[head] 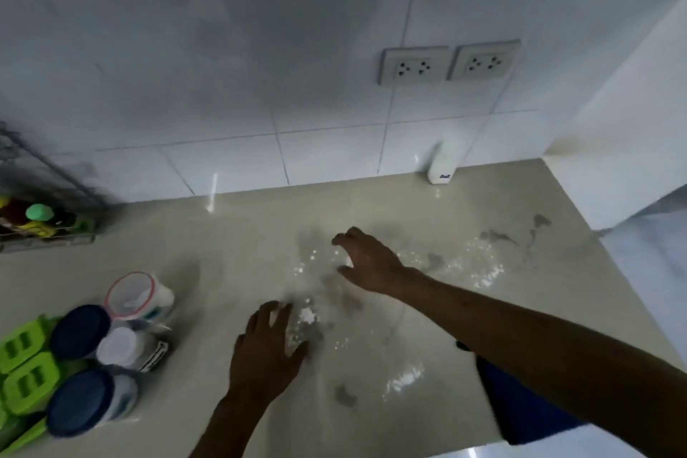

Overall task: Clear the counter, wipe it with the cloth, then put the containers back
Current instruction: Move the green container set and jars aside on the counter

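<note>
Pale beige counter (230,234), dusted with scattered white powder (306,314) and marked by dark grey smudges (345,395). Behind it, glossy white wall tiles (223,85) form a grid of thin grey grout lines, with two off-white sockets (414,66). A white bottle (442,164) carries small blue lettering. At the left: two jars with navy blue lids (80,331), a white-lidded jar (117,348), a clear tub with a red rim (130,296) and lime green boxes (26,379). A dark grey wire rack (44,178) holds a mint green cap (39,212) among red and yellow. Deep blue fabric (520,409) shows at the lower right.
</note>
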### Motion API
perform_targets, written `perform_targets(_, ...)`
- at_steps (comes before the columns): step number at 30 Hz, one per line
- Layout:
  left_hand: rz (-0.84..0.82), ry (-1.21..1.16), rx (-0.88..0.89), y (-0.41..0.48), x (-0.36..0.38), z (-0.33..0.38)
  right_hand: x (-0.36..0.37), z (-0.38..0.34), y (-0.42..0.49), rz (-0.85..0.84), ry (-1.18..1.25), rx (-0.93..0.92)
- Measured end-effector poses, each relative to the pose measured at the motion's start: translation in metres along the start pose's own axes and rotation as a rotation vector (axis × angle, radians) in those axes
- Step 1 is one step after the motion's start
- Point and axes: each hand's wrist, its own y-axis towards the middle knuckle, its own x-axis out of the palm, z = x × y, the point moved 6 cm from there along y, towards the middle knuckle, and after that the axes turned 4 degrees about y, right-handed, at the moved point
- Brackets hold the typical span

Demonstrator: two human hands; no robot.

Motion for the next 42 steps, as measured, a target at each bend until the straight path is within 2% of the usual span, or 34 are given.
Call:
perform_targets(2,-0.026,0.033,-0.077,0.010,0.016,0.009,-0.046,0.048,0.001,0.103,-0.072,0.081)
perform_targets(5,0.044,0.107,-0.184,0.009,0.025,0.008,-0.118,0.103,0.008,0.265,-0.213,0.172)
perform_targets(8,0.007,0.081,-0.263,0.001,0.034,0.010,-0.175,0.146,0.025,0.385,-0.272,0.248)
perform_targets(10,-0.002,0.093,-0.269,-0.004,0.039,0.012,-0.197,0.169,0.041,0.364,-0.244,0.278)
perform_targets(14,-0.024,0.109,-0.261,-0.005,0.040,0.011,-0.209,0.194,0.067,0.195,-0.284,0.284)
perform_targets(17,-0.070,0.107,-0.279,-0.001,0.035,0.014,-0.206,0.208,0.075,0.217,-0.386,0.248)
perform_targets(21,-0.150,0.044,-0.329,-0.004,0.027,0.017,-0.201,0.203,0.065,0.281,-0.300,0.225)
perform_targets(25,-0.214,-0.024,-0.347,-0.006,0.023,0.017,-0.170,0.154,0.049,0.382,-0.242,-0.093)
perform_targets(30,-0.154,-0.037,-0.329,-0.011,0.029,0.013,-0.095,0.009,0.042,0.180,0.023,-0.321)
perform_targets(35,-0.178,-0.077,-0.323,-0.013,0.030,0.008,0.004,-0.137,0.044,-0.091,0.166,-0.422)
perform_targets(39,-0.219,-0.135,-0.303,-0.011,0.028,-0.002,0.072,-0.223,0.050,-0.182,0.170,-0.479)
perform_targets(42,-0.141,-0.200,-0.253,-0.013,0.010,-0.001,0.108,-0.258,0.051,-0.198,0.108,-0.461)
